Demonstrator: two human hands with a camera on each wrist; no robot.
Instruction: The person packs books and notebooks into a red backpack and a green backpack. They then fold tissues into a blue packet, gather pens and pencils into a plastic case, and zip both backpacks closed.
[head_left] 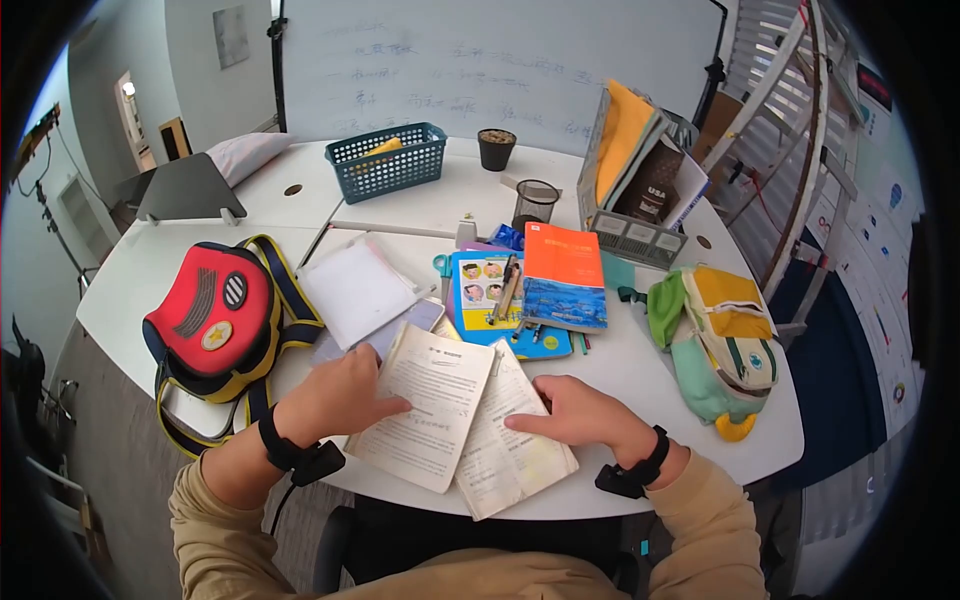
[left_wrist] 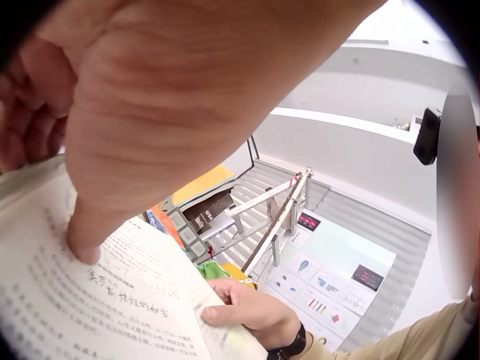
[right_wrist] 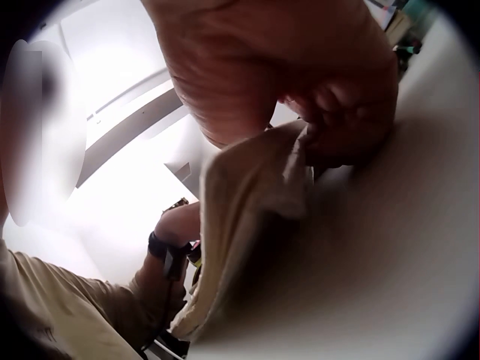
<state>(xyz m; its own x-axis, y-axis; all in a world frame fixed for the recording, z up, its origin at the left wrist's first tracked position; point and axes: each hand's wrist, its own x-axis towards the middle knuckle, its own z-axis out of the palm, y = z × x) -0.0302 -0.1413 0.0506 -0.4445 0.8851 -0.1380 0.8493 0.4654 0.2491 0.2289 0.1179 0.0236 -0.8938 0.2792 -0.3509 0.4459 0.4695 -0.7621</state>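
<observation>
My left hand (head_left: 338, 395) grips a worn booklet of printed pages (head_left: 432, 410) at its left edge, the thumb flat on the print and the fingers behind. Handwritten notes show among the printed lines (left_wrist: 127, 292) in the left wrist view. A second worn booklet (head_left: 520, 445), creased and yellowed, lies tilted partly under the first. My right hand (head_left: 582, 410) pinches its right edge, thumb on top. From the right wrist view, the curled edge of this booklet (right_wrist: 232, 202) rises between thumb and fingers, close over the white tabletop.
Ahead lie an orange-and-blue book (head_left: 565, 275), a blue picture book (head_left: 470, 290) with pens, and white papers (head_left: 360, 290). A red backpack (head_left: 215, 320) sits left, a green-and-yellow backpack (head_left: 720, 350) right. Behind stand a basket (head_left: 388, 170), a mesh pen holder (head_left: 536, 203) and a file rack (head_left: 635, 240).
</observation>
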